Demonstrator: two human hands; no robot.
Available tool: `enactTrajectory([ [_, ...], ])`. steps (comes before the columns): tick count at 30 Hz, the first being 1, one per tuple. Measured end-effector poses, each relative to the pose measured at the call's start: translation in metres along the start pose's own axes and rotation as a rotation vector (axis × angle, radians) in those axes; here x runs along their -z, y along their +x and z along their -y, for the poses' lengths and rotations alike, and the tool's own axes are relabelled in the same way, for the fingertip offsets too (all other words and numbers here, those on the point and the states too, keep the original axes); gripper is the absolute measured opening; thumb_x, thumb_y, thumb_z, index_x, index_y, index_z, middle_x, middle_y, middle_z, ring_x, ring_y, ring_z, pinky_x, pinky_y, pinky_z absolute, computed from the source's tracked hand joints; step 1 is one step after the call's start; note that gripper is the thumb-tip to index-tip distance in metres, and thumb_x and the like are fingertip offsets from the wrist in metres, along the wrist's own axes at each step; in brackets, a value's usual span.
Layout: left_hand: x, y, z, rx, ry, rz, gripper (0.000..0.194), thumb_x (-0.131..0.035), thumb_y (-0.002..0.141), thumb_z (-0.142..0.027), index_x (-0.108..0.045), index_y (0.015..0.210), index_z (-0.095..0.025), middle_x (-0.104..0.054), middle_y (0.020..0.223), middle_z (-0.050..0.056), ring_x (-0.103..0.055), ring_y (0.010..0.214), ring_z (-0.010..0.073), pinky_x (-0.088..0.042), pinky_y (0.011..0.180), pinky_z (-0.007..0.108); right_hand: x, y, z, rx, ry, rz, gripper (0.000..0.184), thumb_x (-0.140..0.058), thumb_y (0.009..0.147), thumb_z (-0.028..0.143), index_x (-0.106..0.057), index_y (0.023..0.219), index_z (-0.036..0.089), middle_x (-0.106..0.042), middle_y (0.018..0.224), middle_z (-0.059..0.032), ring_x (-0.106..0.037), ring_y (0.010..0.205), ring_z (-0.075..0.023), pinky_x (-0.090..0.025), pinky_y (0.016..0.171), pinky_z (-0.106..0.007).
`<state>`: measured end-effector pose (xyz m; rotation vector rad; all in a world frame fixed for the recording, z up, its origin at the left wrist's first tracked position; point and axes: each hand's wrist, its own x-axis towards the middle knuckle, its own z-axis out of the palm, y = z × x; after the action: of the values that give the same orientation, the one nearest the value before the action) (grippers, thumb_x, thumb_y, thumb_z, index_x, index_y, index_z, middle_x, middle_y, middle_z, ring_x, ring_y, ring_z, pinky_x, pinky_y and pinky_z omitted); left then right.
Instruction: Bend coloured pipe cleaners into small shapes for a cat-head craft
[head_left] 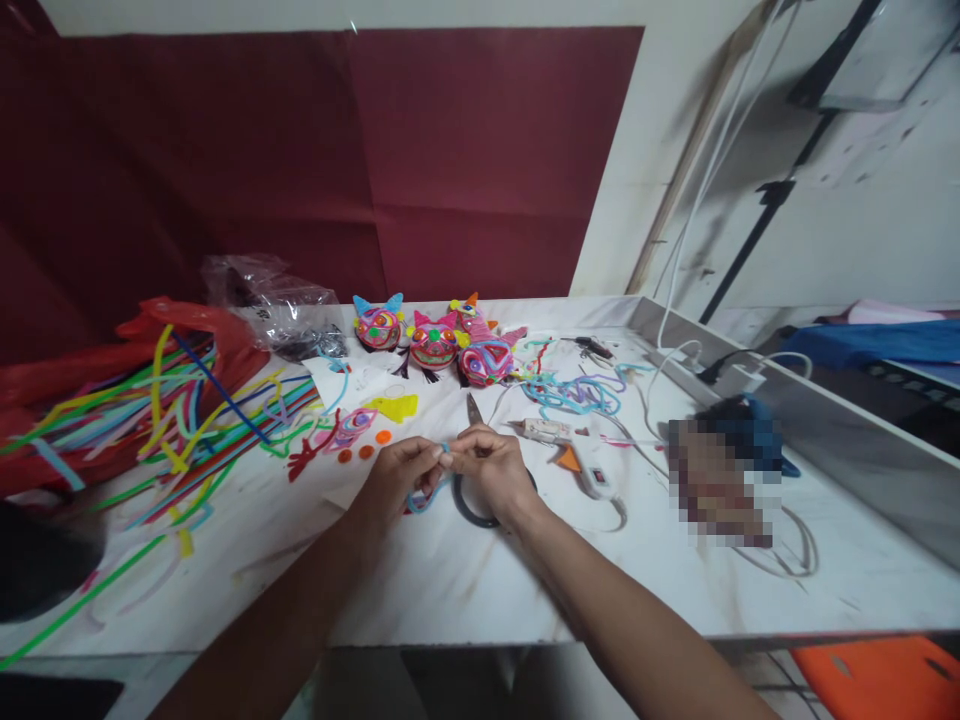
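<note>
Both of my hands meet over the middle of the white table [480, 590]. My left hand [397, 476] pinches a light blue pipe cleaner [424, 497] that curls down below its fingers. My right hand [491, 470] is closed too, its fingertips on the same pipe cleaner at the top, and it seems to hold scissors [474, 411]: the blade tips stick up above the fingers and a black handle loop shows under the palm. Three colourful pipe-cleaner animal heads [433, 340] stand behind the hands.
A heap of loose coloured pipe cleaners [172, 420] on a red bag [45, 400] fills the left side. A white glue gun [577, 455] with its cable lies right of my hands. Tangled blue pipe cleaners [574, 392], a clear plastic bag [274, 300] and a power strip [731, 378] lie behind.
</note>
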<state>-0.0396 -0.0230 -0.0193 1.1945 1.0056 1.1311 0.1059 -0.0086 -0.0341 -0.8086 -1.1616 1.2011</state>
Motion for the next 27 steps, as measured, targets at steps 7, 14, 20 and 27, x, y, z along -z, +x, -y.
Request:
enactTrajectory([
  [7, 0.006, 0.001, 0.000, -0.041, 0.192, 0.018, 0.031, -0.065, 0.074, -0.045, -0.058, 0.065, -0.016, -0.047, 0.045, -0.005, -0.038, 0.042, 0.0076, -0.029, 0.044, 0.021, 0.005, -0.001, 0.011, -0.221, 0.052, 0.125, 0.031, -0.092, 0.045, 0.028, -0.069, 0.062, 0.017, -0.062, 0.055, 0.0034, -0.051, 0.051, -0.0089, -0.038, 0.052, -0.023],
  [14, 0.010, -0.001, -0.012, -0.465, 0.730, -0.008, 0.020, -0.057, 0.079, -0.027, -0.057, 0.062, -0.018, -0.057, 0.063, -0.001, -0.054, 0.063, 0.0129, -0.043, 0.062, 0.025, 0.015, 0.001, 0.022, -0.117, -0.188, 0.327, 0.019, -0.077, 0.069, 0.032, -0.072, 0.075, 0.015, -0.066, 0.065, 0.0003, -0.056, 0.059, -0.0109, -0.043, 0.060, -0.024],
  [20, 0.017, -0.003, -0.003, -0.641, 1.010, 0.154, 0.018, -0.050, 0.088, -0.023, -0.060, 0.074, -0.019, -0.060, 0.074, 0.000, -0.056, 0.066, 0.0128, -0.043, 0.061, 0.024, 0.028, 0.003, 0.032, 0.250, -0.680, 0.500, 0.015, -0.060, 0.076, 0.009, -0.073, 0.076, 0.016, -0.062, 0.071, -0.0004, -0.054, 0.063, -0.0111, -0.039, 0.061, -0.023],
  [27, 0.014, -0.004, -0.007, -0.618, 0.923, 0.133, 0.021, -0.047, 0.092, -0.023, -0.059, 0.075, -0.020, -0.062, 0.075, 0.001, -0.060, 0.071, 0.0139, -0.047, 0.066, 0.024, 0.024, -0.001, 0.042, 0.275, -0.721, 0.424, 0.016, -0.060, 0.072, 0.004, -0.070, 0.070, 0.016, -0.057, 0.065, 0.0024, -0.051, 0.058, -0.0102, -0.037, 0.058, -0.022],
])
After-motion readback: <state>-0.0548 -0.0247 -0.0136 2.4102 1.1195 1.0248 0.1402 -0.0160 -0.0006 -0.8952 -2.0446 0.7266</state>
